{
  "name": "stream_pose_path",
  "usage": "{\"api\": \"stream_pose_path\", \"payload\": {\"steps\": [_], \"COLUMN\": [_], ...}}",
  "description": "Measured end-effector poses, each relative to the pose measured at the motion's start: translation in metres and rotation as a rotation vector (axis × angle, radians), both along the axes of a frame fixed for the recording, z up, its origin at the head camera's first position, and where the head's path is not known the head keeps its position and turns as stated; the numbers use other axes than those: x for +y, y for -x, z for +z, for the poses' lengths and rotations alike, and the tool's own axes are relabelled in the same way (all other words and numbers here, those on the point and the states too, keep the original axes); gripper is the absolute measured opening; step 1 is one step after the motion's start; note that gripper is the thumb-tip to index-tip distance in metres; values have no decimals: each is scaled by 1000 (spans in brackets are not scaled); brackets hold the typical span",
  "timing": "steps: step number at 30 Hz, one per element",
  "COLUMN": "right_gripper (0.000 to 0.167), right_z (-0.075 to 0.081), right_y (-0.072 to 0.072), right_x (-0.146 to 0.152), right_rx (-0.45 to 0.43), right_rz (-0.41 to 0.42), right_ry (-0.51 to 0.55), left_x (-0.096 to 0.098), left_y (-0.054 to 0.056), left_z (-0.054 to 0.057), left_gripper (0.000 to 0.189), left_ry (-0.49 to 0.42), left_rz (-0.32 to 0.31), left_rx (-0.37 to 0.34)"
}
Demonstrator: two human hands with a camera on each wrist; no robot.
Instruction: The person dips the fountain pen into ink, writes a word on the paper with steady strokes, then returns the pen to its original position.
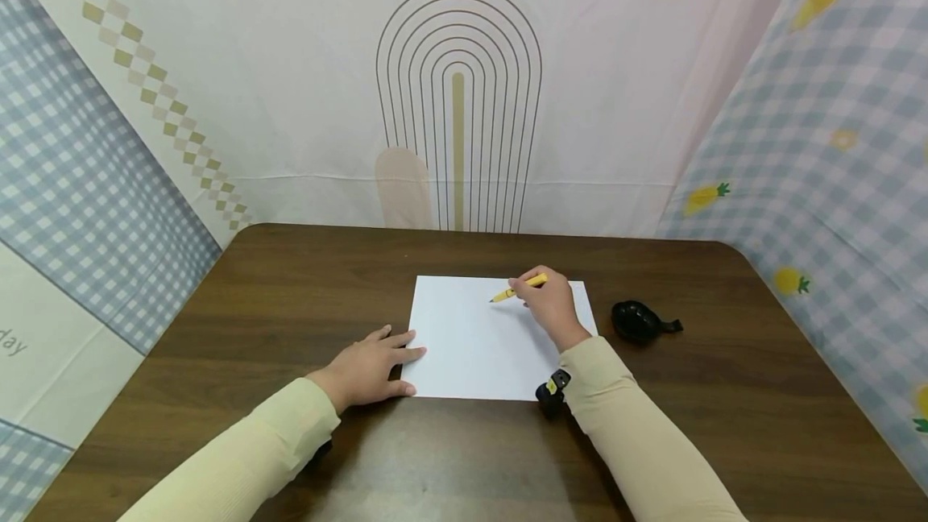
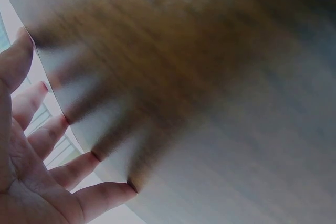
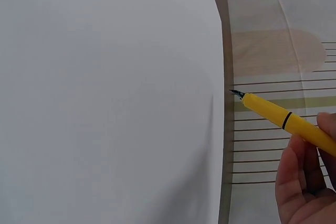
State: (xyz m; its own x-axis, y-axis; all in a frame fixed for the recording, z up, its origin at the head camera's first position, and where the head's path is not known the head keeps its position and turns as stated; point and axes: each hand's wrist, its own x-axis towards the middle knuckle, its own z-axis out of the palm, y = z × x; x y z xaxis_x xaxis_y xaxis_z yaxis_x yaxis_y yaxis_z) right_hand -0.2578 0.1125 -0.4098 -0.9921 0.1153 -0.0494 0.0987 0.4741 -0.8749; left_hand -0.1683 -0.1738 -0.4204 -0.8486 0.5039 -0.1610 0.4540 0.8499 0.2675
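Observation:
A blank white sheet of paper (image 1: 471,349) lies on the brown table. My left hand (image 1: 370,366) rests at its left edge, fingers spread, some fingertips on the sheet and the rest by the wood. In the left wrist view the spread fingers (image 2: 71,171) touch the glossy tabletop. Above the upper right part of the sheet, my right hand (image 1: 554,304) pinches a yellow fountain pen (image 1: 532,282) between thumb and fingers. The right wrist view shows the pen's dark nib uncapped, with a black ring on its yellow barrel (image 3: 268,109). Its tip points left, close over the paper.
To the right of the sheet sits a small black round dish-like thing (image 1: 636,321) with a short handle. A white patterned cloth (image 1: 312,103) hangs behind the table (image 1: 326,264). Checked cloth (image 1: 834,184) hangs along the sides.

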Motion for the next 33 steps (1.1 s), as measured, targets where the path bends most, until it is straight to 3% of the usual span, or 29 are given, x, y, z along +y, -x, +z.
{"api": "stream_pose_path", "payload": {"steps": [18, 33], "right_gripper": [21, 16], "right_z": [-2, -3], "right_y": [4, 2], "right_x": [-7, -9], "right_rx": [-47, -11], "right_rz": [-4, 31], "right_ry": [-1, -38], "left_x": [1, 0], "left_y": [0, -1], "left_z": [2, 2], "left_gripper": [60, 59], "left_ry": [2, -1], "left_rz": [9, 7], "left_rx": [-7, -3]}}
